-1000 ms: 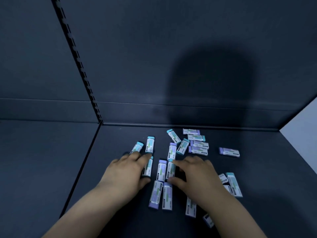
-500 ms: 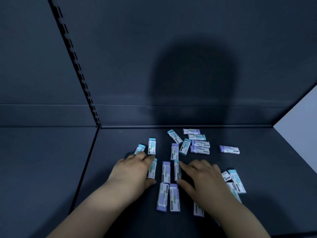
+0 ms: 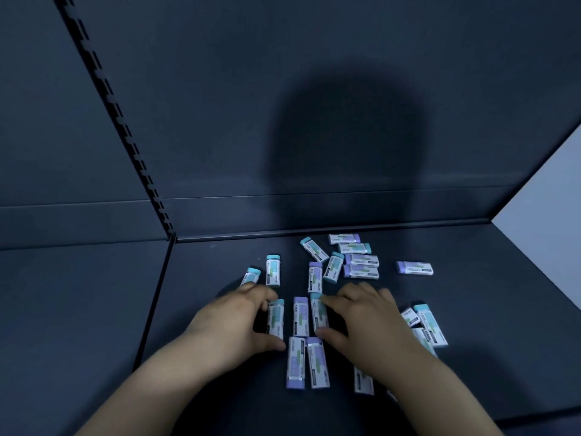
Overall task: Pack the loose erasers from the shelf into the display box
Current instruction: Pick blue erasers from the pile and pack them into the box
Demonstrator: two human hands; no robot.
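- So, left hand (image 3: 232, 322): fingers curled, index tip at the cap of the left teal eraser (image 3: 276, 320) and thumb at its near end, pinching it lengthwise.
- Right hand (image 3: 367, 325) does the same to the right teal eraser (image 3: 319, 316), with the index on the cap and the thumb at the near end. Can't tell how firm that grip really is.
- A purple eraser (image 3: 300, 316) lies between those two, all three side by side.
- A pair of erasers (image 3: 296, 363) sits just below the thumbs.
- Further out on the shelf (image 3: 201, 278): a back cluster (image 3: 361, 260) near the rear edge and a lone eraser (image 3: 415, 267) off to the right.
- The right wrist hides parts of several erasers at the right, and the left fingertips cover the end of one.
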